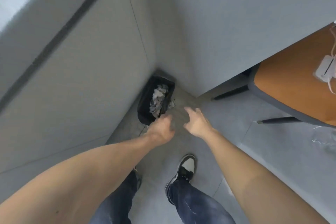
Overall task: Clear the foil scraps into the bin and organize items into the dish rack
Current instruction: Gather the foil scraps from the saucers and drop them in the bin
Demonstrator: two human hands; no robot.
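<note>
A black bin (pixel 145 114) stands on the floor in the corner, with crumpled foil scraps (pixel 157 100) piled inside. One small foil scrap (pixel 171 104) lies on the floor against the bin's right side. My left hand (pixel 161 130) hovers just in front of the bin's near rim with its fingers curled. Motion blur hides whether anything is in it. My right hand (pixel 197 122) is to the right of the left, over the floor, fingers spread and holding nothing.
A grey cabinet front (pixel 72 60) runs along the left and a grey wall (pixel 236 23) along the back. An orange chair (pixel 291 82) with dark legs stands at right, carrying a white corded device (pixel 325 69). Something shiny (pixel 323 142) lies at far right.
</note>
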